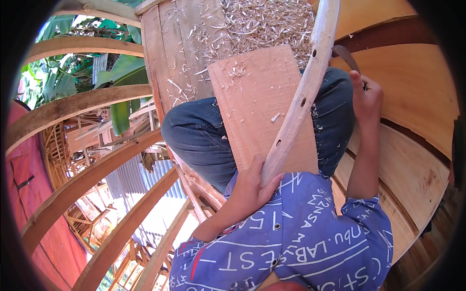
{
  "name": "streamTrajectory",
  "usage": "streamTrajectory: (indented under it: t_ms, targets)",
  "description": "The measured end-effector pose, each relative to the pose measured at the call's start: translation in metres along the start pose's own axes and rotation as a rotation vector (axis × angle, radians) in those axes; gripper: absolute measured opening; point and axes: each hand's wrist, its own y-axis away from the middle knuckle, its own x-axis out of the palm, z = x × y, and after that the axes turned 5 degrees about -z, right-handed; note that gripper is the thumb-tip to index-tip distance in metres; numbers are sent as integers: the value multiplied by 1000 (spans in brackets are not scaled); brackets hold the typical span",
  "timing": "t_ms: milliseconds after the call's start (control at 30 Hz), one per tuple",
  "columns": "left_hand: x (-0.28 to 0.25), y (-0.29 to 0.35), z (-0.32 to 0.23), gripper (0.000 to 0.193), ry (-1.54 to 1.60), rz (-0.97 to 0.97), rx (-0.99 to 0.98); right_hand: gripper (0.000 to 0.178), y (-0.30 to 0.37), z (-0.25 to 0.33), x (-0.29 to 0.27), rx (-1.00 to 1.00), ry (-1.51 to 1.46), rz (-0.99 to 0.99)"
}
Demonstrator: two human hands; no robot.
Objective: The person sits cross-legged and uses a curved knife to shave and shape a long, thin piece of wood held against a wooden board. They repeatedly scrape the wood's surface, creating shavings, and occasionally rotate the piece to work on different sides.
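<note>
A pale peeled wooden pole [292,116] with several small dark holes slants from my belly up past the far edge. Its near end is in my left hand [252,188], with fingers and thumb closed around it. Under the pole, a flat reddish-brown board [257,97] lies across my lap, with a few shavings on it. My right hand [367,94] is raised to the right of the pole, closed on a knife with a dark curved blade [345,57]. The knife's handle is hidden in my fist. Its blade points toward the pole; whether it touches is unclear.
Curly wood shavings [272,22] pile up ahead on the planks [170,48]. On the left, several curved wooden ribs [102,182] have open gaps between them, with leaves and metal sheets beyond. Smooth orange-brown panels [407,72] rise on the right.
</note>
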Motion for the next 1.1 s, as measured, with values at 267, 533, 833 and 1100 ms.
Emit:
streamTrajectory:
  t_ms: [267, 533, 833, 1100]
  targets:
    - [-19, -34, 8, 32, 235, -143, -153, 64, 58, 37, 38, -93, -212, 288]
    - [-20, -33, -6, 39, 337, -78, -283, 63, 66, 58, 42, -290, 7, 330]
    - [-19, -23, -15, 25, 179, 24, -305, 71, 15, 16, 45, -137, 114, 40]
    - [-7, -17, -4, 21, 300, 2, -211, 68, 18, 0, 28, -77, -157, 114]
